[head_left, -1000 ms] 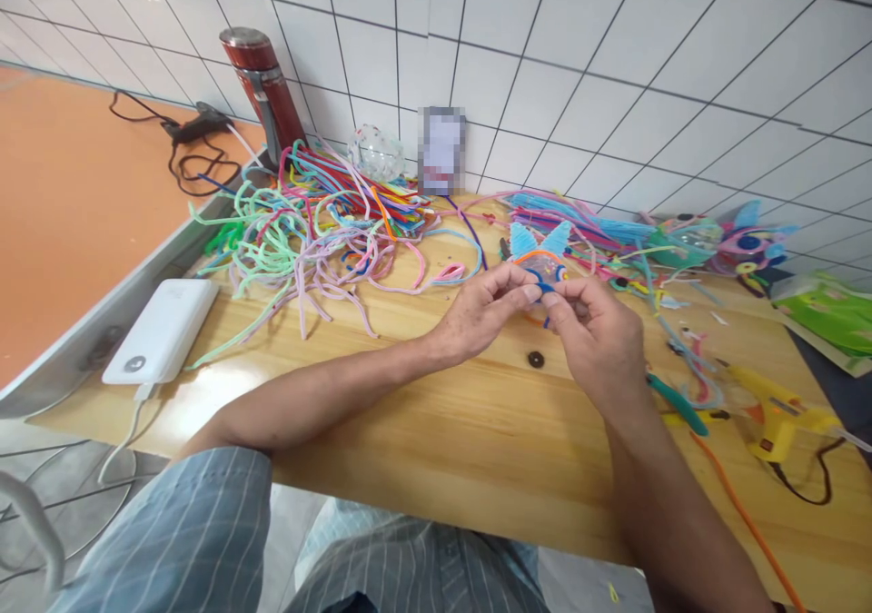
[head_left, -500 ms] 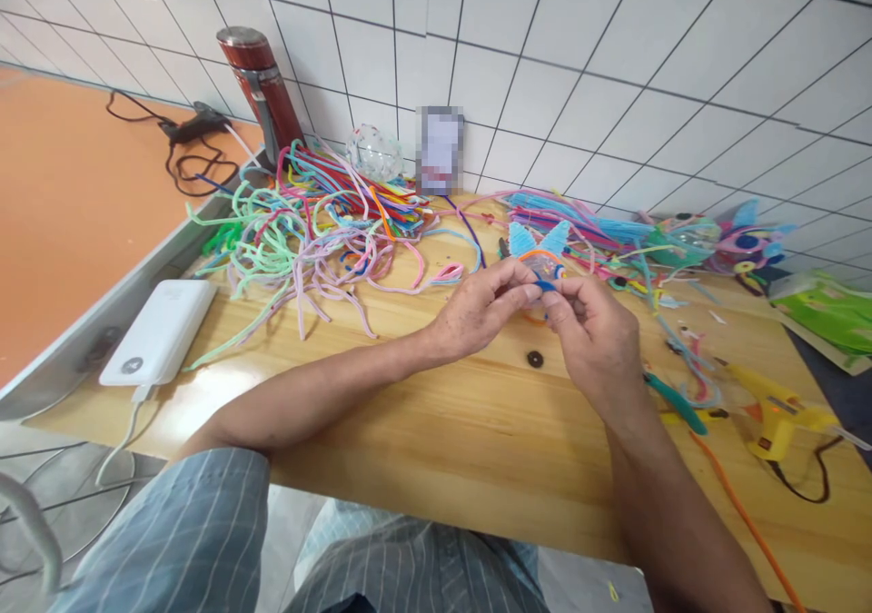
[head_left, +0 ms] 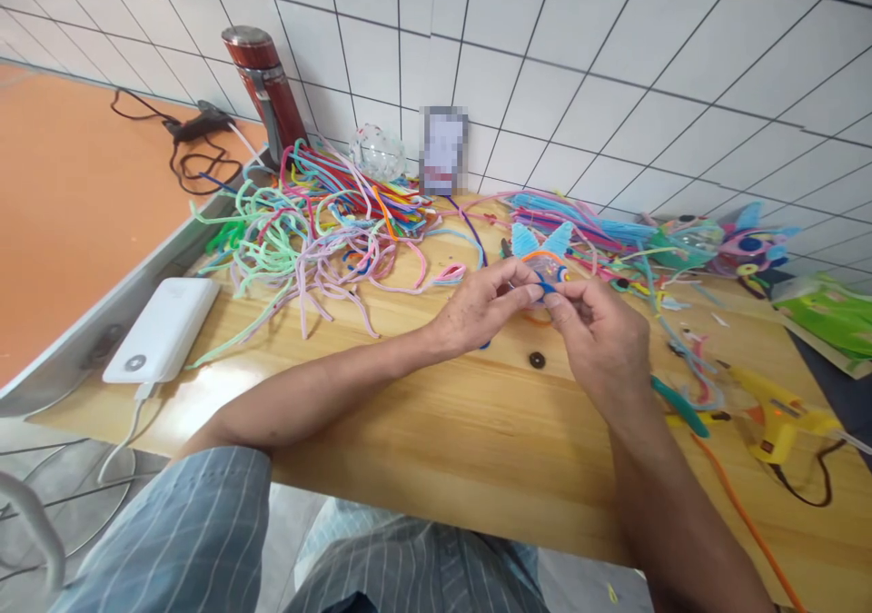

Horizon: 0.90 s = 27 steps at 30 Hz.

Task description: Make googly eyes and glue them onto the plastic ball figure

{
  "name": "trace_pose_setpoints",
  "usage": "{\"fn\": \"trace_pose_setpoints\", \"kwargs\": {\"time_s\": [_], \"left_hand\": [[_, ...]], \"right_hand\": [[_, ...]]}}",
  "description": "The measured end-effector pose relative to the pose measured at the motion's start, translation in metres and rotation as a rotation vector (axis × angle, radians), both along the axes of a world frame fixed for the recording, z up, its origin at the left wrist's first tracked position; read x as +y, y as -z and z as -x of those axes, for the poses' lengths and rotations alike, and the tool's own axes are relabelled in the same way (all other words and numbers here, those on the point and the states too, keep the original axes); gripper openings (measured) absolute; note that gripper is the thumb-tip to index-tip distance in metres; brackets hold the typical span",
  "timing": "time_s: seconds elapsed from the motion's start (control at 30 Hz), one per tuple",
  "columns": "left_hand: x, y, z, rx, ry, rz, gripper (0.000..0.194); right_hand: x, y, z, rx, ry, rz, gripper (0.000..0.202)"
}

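Note:
Between the fingertips of both hands, over the wooden table, is a short bent piece of blue pipe cleaner [head_left: 547, 288]. My left hand [head_left: 477, 311] pinches its left end, and my right hand [head_left: 603, 331] pinches the right. A small blue tip shows below my left wrist; whether it belongs to the same piece is hidden. Just behind the fingers stands a clear craft figure with light-blue pipe-cleaner ears or wings [head_left: 543, 241] and an orange band, partly covered by my hands. A small dark disc [head_left: 537, 360] lies on the table below them.
Loose pipe cleaners [head_left: 292, 241] heap at the left, beside a white power bank [head_left: 162, 330] and a red thermos [head_left: 267, 86]. A phone [head_left: 442, 150] leans on the tiled wall. At the right lie teal-handled pliers [head_left: 679, 406], a yellow glue gun [head_left: 773, 409] and finished-looking figures [head_left: 749, 245].
The blue piece is bent more between my fingertips, and my right hand has shifted slightly right. A blue tip now shows below my left wrist. The view has shifted slightly.

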State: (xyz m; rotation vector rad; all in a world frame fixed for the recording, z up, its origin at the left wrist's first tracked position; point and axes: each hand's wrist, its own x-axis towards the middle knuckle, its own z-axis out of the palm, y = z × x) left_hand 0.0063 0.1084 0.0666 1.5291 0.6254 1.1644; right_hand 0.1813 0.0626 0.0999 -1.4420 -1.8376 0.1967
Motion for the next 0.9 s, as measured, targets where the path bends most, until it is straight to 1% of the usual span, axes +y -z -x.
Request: {"fn": "trace_pose_setpoints", "kwargs": {"time_s": [0.07,0.17,0.3,0.37,0.43,0.5,0.57,0.63,0.67,0.73,0.8,0.9], "left_hand": [[-0.003,0.004,-0.005,-0.075,0.001,0.070,0.029],[-0.007,0.008,-0.010,-0.147,-0.017,0.142,0.039],[-0.008,0.009,-0.011,-0.157,-0.017,0.156,0.044],[-0.006,0.008,-0.010,-0.119,-0.017,0.134,0.040],[-0.003,0.005,-0.006,-0.041,0.000,0.086,0.034],[0.001,-0.001,0.000,0.070,0.014,0.002,0.026],[0.004,-0.007,0.005,0.169,0.000,-0.102,0.018],[0.006,-0.011,0.008,0.212,-0.026,-0.170,0.015],[0.006,-0.012,0.009,0.205,-0.026,-0.174,0.015],[0.005,-0.010,0.008,0.140,-0.016,-0.124,0.020],[0.004,-0.005,0.004,0.049,-0.002,-0.038,0.026],[0.002,0.002,-0.001,-0.051,-0.002,0.051,0.031]], "right_hand": [[0.000,0.000,0.000,0.066,0.009,0.060,0.015],[-0.001,0.000,0.000,0.132,0.018,0.106,0.017],[-0.001,-0.001,0.001,0.159,0.017,0.138,0.018],[0.000,-0.003,0.000,0.152,0.017,0.157,0.018],[0.000,-0.004,-0.001,0.113,0.022,0.156,0.017],[0.001,-0.006,-0.002,0.039,0.023,0.113,0.014],[0.001,-0.006,-0.003,-0.029,0.017,0.045,0.012],[0.001,-0.005,-0.003,-0.043,0.009,0.009,0.013],[0.001,-0.005,-0.003,-0.024,0.005,0.018,0.013],[0.001,-0.005,-0.002,0.053,0.001,0.080,0.014],[0.001,-0.005,-0.001,0.146,-0.002,0.144,0.015],[0.001,-0.007,0.001,0.233,-0.003,0.157,0.015]]}}
